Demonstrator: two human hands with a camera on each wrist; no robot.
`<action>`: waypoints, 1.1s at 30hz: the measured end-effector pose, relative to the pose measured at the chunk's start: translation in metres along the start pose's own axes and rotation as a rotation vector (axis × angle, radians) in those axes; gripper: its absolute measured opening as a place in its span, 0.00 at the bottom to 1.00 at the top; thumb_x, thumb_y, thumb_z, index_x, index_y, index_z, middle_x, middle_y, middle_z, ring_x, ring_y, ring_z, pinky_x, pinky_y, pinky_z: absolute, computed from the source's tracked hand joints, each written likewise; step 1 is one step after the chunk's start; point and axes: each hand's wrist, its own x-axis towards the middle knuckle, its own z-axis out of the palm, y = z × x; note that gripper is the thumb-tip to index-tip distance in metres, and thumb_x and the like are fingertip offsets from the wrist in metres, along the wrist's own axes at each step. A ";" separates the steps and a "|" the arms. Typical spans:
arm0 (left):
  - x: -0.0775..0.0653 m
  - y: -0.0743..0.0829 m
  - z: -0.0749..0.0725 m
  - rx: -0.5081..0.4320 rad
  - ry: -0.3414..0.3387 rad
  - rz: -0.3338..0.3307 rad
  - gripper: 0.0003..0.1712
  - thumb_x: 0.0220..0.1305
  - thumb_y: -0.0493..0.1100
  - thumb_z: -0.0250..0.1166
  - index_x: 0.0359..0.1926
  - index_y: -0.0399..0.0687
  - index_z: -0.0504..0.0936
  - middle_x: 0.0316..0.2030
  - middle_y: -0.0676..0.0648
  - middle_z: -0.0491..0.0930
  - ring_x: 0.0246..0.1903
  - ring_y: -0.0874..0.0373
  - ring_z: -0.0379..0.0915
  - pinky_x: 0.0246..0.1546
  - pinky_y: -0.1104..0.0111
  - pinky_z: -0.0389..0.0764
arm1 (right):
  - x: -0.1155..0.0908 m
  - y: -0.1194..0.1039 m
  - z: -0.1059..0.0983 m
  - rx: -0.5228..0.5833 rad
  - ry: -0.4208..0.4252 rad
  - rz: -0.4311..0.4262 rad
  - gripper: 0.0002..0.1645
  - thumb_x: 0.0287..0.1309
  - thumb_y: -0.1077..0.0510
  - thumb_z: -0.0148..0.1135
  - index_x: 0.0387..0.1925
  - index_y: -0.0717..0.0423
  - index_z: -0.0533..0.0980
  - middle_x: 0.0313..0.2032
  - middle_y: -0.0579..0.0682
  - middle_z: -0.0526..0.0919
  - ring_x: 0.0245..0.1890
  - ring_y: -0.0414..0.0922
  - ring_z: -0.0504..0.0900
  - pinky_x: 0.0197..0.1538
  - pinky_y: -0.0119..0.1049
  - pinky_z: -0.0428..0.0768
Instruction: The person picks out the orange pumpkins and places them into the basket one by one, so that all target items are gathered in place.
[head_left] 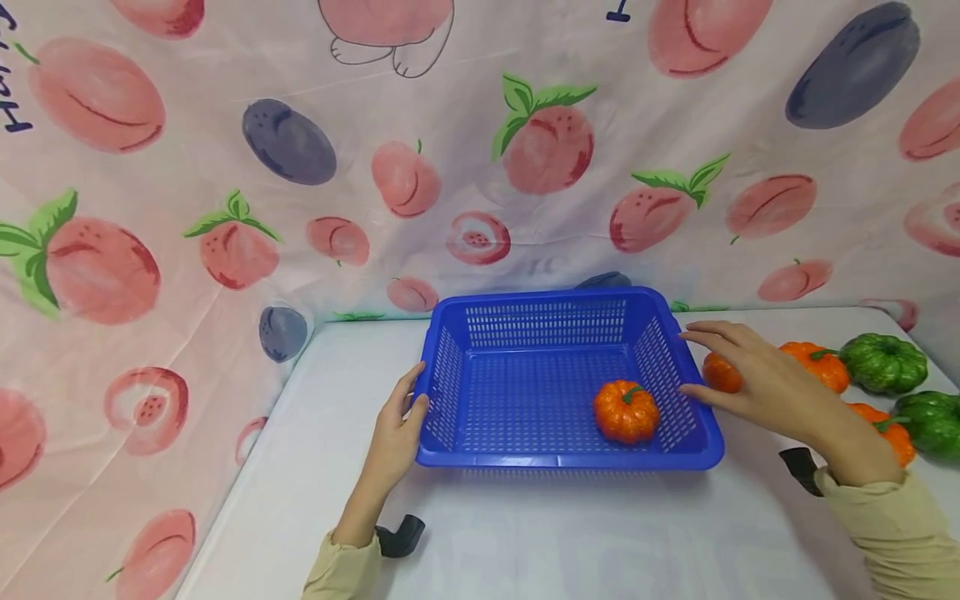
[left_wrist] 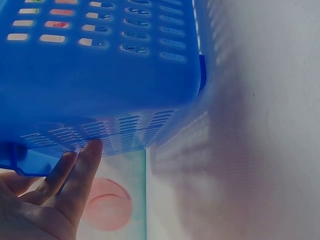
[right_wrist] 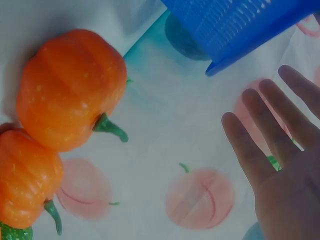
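A blue plastic basket (head_left: 540, 460) with slotted walls stands on the white table, a small orange pumpkin (head_left: 626, 412) inside near its right front corner. At the basket's left side is my left hand (head_left: 396, 425); in the left wrist view its extended fingers (left_wrist: 82, 175) lie against the outer slotted wall. My right hand (head_left: 765, 379) hovers by the right rim with its fingers spread. In the right wrist view those fingers (right_wrist: 250, 145) are straight, hold nothing and appear apart from the basket.
Right of the basket, partly behind my right hand and forearm, lie more orange pumpkins (head_left: 817, 365) and green pumpkins (head_left: 885, 363). A fruit-print cloth (head_left: 465, 150) hangs behind the table (head_left: 570, 533) and on its left. Black wrist mounts (head_left: 401, 536) stick out beside both wrists.
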 end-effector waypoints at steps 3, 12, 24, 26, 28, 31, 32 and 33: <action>0.000 0.000 0.000 0.003 0.000 0.016 0.28 0.77 0.38 0.49 0.74 0.49 0.61 0.66 0.38 0.69 0.61 0.42 0.72 0.56 0.47 0.77 | -0.002 0.004 -0.002 0.015 -0.008 0.049 0.45 0.51 0.43 0.75 0.65 0.60 0.70 0.64 0.63 0.69 0.61 0.64 0.69 0.50 0.70 0.74; 0.000 0.002 0.002 0.002 0.000 0.024 0.27 0.77 0.38 0.48 0.74 0.47 0.61 0.67 0.37 0.68 0.61 0.41 0.72 0.56 0.48 0.78 | -0.008 0.012 -0.005 0.044 -0.004 0.096 0.44 0.52 0.44 0.75 0.65 0.58 0.69 0.64 0.63 0.68 0.62 0.64 0.67 0.51 0.72 0.72; 0.000 0.002 0.002 -0.001 0.007 0.014 0.28 0.77 0.37 0.48 0.74 0.47 0.62 0.68 0.37 0.68 0.62 0.41 0.71 0.56 0.47 0.78 | -0.010 0.025 -0.007 0.053 -0.057 0.135 0.43 0.57 0.43 0.71 0.68 0.55 0.67 0.66 0.64 0.65 0.63 0.67 0.65 0.52 0.74 0.68; 0.000 0.002 0.001 0.000 0.010 0.012 0.27 0.77 0.37 0.48 0.74 0.48 0.62 0.68 0.37 0.68 0.62 0.41 0.71 0.56 0.47 0.78 | -0.010 0.026 -0.007 0.062 -0.063 0.138 0.43 0.57 0.44 0.71 0.68 0.56 0.66 0.67 0.64 0.65 0.63 0.67 0.64 0.53 0.75 0.67; 0.000 0.001 0.001 0.004 0.010 0.011 0.27 0.77 0.38 0.48 0.74 0.48 0.61 0.68 0.37 0.67 0.62 0.41 0.71 0.56 0.47 0.78 | -0.010 0.027 -0.006 0.075 -0.067 0.146 0.42 0.57 0.44 0.71 0.68 0.56 0.66 0.67 0.64 0.64 0.64 0.66 0.63 0.55 0.75 0.66; -0.001 0.001 0.000 0.006 0.009 0.015 0.27 0.77 0.38 0.48 0.74 0.47 0.61 0.68 0.37 0.67 0.62 0.40 0.71 0.56 0.47 0.78 | -0.009 0.029 -0.005 0.079 -0.079 0.152 0.43 0.58 0.43 0.70 0.68 0.57 0.66 0.67 0.65 0.64 0.65 0.67 0.62 0.55 0.75 0.65; -0.001 0.001 0.000 0.007 0.008 0.020 0.27 0.77 0.38 0.48 0.74 0.46 0.61 0.68 0.36 0.67 0.62 0.40 0.71 0.55 0.47 0.78 | -0.009 0.030 -0.005 0.072 -0.081 0.153 0.43 0.58 0.43 0.70 0.68 0.57 0.65 0.67 0.65 0.64 0.64 0.67 0.62 0.54 0.75 0.66; -0.001 0.001 0.000 0.008 0.008 0.020 0.27 0.77 0.38 0.48 0.74 0.46 0.61 0.68 0.36 0.67 0.62 0.40 0.71 0.55 0.47 0.78 | -0.009 0.030 -0.004 0.075 -0.081 0.157 0.43 0.58 0.43 0.70 0.68 0.56 0.66 0.67 0.65 0.64 0.65 0.67 0.62 0.55 0.75 0.65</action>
